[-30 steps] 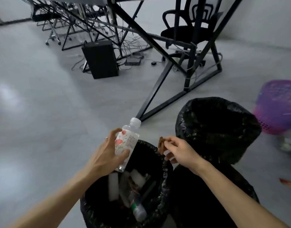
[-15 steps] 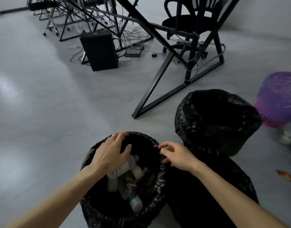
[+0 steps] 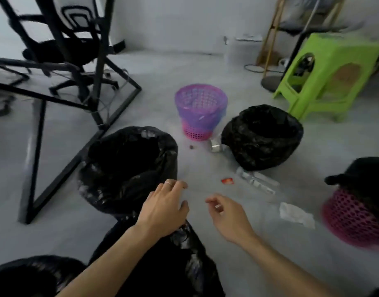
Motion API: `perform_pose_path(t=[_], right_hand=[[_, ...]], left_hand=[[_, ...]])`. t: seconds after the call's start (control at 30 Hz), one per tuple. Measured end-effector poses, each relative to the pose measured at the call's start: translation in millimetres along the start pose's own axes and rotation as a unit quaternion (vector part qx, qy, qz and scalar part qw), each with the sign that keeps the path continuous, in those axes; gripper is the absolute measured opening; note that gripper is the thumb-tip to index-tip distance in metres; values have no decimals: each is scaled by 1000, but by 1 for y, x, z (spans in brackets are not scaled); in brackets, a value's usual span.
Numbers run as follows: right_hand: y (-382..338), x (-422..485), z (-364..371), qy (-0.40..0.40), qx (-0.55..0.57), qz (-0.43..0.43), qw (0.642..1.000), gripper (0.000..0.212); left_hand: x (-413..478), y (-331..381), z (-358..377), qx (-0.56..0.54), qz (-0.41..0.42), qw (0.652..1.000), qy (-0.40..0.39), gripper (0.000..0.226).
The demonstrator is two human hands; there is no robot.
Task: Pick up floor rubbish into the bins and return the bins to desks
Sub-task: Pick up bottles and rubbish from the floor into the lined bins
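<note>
Rubbish lies on the grey floor: a small red wrapper point(image 3: 227, 180), a clear plastic bottle point(image 3: 257, 181), a white crumpled paper point(image 3: 296, 214), a shiny can point(image 3: 215, 145) and a tiny brown scrap point(image 3: 191, 147). Several bins stand around it: a black-lined bin point(image 3: 128, 166) at centre left, another black-lined bin point(image 3: 262, 136) to the right, a purple-lined pink basket point(image 3: 200, 110) behind, and a pink basket with a black bag point(image 3: 355, 213) at the right edge. My left hand point(image 3: 165, 205) hovers over a black bag point(image 3: 173, 260), fingers apart and holding nothing. My right hand point(image 3: 229, 213) is loosely curled and holds nothing.
A black desk frame point(image 3: 40, 129) and an office chair point(image 3: 73, 52) stand at the left. A green plastic stool point(image 3: 332, 73) and a wooden rack point(image 3: 270, 33) stand at the back right. Another black-lined bin point(image 3: 28, 273) sits at the bottom left corner.
My left hand dropped the labelled bottle into the near bin and my right hand let go of a brown scrap. The view has swung right toward the rubbish and other bins.
</note>
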State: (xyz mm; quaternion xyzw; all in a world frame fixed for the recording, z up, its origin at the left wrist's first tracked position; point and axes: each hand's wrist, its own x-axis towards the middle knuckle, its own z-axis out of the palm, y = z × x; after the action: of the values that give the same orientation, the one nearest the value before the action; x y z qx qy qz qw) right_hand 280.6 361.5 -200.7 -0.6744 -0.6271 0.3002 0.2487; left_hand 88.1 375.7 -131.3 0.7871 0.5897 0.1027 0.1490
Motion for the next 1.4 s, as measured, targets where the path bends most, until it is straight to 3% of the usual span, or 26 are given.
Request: perform_pose_path(t=[0.33, 0.47, 0.7, 0.8, 0.93, 1.1, 1.2, 1.27, 1.4], right_hand=[[203, 0, -76, 22, -92, 269, 958, 40], [255, 15, -88, -5, -131, 326, 936, 53], [325, 63, -106, -114, -187, 340, 914, 74], [353, 59, -86, -157, -175, 327, 915, 68], [371, 25, -51, -89, -196, 286, 934, 67], [386, 35, -54, -71, -215, 273, 935, 66], [388, 39, -54, -77, -197, 289, 934, 72], [383, 39, -56, -96, -188, 301, 930, 74], [364, 23, -51, -116, -176, 306, 928, 73]], left_hand=[[109, 128, 120, 42, 109, 979, -168, 50], [149, 158, 170, 75, 130, 967, -208, 55], [211, 203, 252, 147, 150, 941, -265, 68], [238, 215, 281, 179, 149, 932, -278, 72], [278, 222, 311, 231, 153, 921, -274, 83], [294, 226, 343, 303, 152, 910, -238, 100], [273, 212, 346, 365, 166, 886, -233, 85], [248, 194, 346, 343, 143, 890, -265, 74], [207, 173, 323, 266, 119, 904, -314, 76]])
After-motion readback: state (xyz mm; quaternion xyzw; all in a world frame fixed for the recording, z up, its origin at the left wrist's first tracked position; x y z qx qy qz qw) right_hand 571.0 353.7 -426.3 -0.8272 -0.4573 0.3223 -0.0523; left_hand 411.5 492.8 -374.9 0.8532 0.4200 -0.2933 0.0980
